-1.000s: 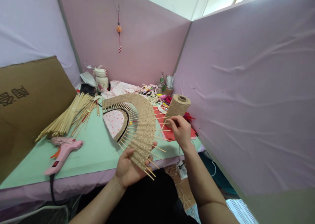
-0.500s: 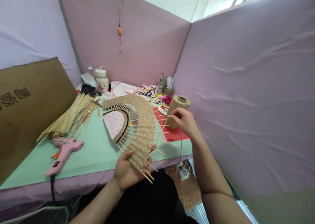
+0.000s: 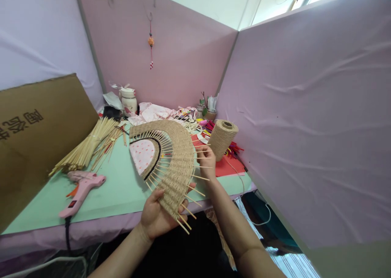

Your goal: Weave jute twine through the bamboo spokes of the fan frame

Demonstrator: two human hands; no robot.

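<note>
A half-round woven fan (image 3: 180,159) of tan twine on thin sticks is held over the table, its bare stick ends poking out along the outer rim. Its inner part is a pink dotted cloth piece (image 3: 142,155) with a black edging. My left hand (image 3: 160,212) grips the lower end, thumb on top and fingers underneath. At the right rim, my right hand (image 3: 206,162) is closed in a pinch among the stick ends; what lies between its fingertips is too small to make out. Just behind it stands a spool of twine (image 3: 224,137), with a loose strand trailing toward the table edge.
A pink glue gun (image 3: 81,194) lies at the left front, its cord over the edge. Behind it are a bundle of sticks (image 3: 88,143) and a cardboard sheet (image 3: 39,131). A white bottle (image 3: 128,100) and pink cloth (image 3: 154,111) sit at the back. Red sheets (image 3: 229,167) lie under the spool.
My right hand has moved left and slightly down, from in front of the spool to the fan's outer rim. The left hand still holds the fan in nearly the same place.
</note>
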